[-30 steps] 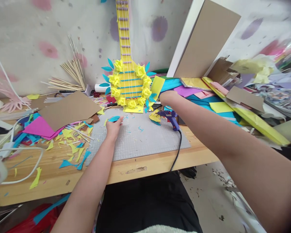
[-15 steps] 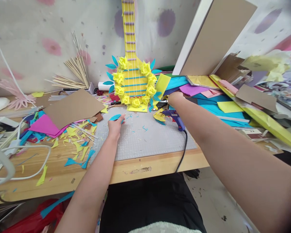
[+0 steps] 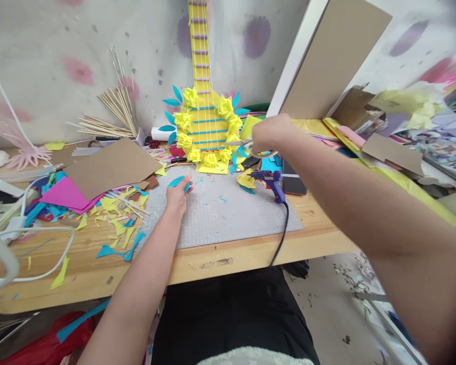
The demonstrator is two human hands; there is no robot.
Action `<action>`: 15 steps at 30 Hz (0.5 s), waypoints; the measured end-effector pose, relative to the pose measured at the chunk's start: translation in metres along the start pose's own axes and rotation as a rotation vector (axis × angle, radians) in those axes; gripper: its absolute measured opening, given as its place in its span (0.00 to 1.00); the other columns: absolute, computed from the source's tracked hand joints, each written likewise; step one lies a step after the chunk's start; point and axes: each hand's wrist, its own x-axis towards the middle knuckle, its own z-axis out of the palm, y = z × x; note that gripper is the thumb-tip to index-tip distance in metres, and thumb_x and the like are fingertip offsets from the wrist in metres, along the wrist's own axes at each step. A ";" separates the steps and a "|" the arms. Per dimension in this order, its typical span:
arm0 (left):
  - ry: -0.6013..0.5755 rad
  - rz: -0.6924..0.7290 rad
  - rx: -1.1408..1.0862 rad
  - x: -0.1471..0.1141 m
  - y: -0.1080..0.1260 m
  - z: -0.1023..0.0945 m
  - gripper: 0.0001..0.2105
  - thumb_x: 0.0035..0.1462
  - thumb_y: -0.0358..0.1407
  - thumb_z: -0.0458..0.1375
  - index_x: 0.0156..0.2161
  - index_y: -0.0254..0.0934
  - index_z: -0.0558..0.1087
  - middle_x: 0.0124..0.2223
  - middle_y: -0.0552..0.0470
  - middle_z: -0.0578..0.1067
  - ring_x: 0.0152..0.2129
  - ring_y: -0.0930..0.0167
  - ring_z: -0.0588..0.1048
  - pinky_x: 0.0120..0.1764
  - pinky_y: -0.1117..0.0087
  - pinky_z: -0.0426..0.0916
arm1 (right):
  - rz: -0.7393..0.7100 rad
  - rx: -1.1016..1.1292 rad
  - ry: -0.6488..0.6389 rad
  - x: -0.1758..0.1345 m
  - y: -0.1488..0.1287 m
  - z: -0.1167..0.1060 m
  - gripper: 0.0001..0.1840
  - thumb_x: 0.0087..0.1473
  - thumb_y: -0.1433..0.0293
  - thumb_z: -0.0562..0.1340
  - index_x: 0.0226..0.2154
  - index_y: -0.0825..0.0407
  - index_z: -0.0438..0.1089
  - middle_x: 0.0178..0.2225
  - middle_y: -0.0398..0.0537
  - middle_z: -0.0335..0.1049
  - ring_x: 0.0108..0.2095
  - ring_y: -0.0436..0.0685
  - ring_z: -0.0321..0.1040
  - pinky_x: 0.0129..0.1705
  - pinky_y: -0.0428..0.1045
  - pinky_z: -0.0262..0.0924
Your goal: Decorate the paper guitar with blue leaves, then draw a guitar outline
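My left hand (image 3: 179,196) is closed on a blue paper leaf (image 3: 175,181) over the left part of the grey cutting mat (image 3: 213,223). Raised above the back right of the mat, my right hand (image 3: 269,133) grips a pair of scissors (image 3: 237,143) whose blades point left. Behind the mat a yellow paper guitar (image 3: 209,121) leans on the wall, ringed with yellow paper flowers and blue leaves. Below my right hand lies a purple glue gun (image 3: 275,185) on the mat's right side, its nozzle over a yellow and blue scrap (image 3: 247,178).
Yellow and blue paper scraps (image 3: 116,215) cover the table left of the mat, near a brown cardboard sheet (image 3: 112,167) and a white cable (image 3: 70,248). A dark phone (image 3: 294,182) lies right of the glue gun. Bamboo sticks (image 3: 110,121) stand at the back left.
My right hand has come up off the table at the back right, moving left and up with the scissors in it. The phone is now uncovered. My left hand still holds the leaf.
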 end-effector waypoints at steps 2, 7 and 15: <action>-0.028 -0.065 -0.076 -0.001 0.003 -0.001 0.05 0.42 0.28 0.65 0.28 0.33 0.74 0.26 0.57 0.73 0.21 0.81 0.70 0.26 0.79 0.65 | -0.119 0.006 -0.069 -0.022 -0.009 0.020 0.16 0.47 0.59 0.65 0.26 0.57 0.68 0.29 0.51 0.68 0.44 0.65 0.66 0.46 0.59 0.55; -0.074 -0.239 -0.172 -0.002 0.009 0.001 0.03 0.49 0.27 0.61 0.27 0.34 0.72 0.22 0.58 0.71 0.19 0.82 0.70 0.22 0.83 0.64 | -0.286 0.148 0.088 -0.074 -0.026 0.090 0.27 0.46 0.52 0.61 0.42 0.54 0.61 0.40 0.56 0.67 0.42 0.63 0.62 0.44 0.55 0.53; -0.106 -0.337 -0.213 -0.006 0.013 0.002 0.05 0.53 0.28 0.59 0.27 0.33 0.72 0.20 0.57 0.69 0.17 0.81 0.70 0.21 0.84 0.66 | -0.326 0.160 0.104 -0.079 -0.043 0.135 0.29 0.47 0.52 0.59 0.45 0.55 0.60 0.45 0.58 0.63 0.47 0.65 0.57 0.48 0.56 0.49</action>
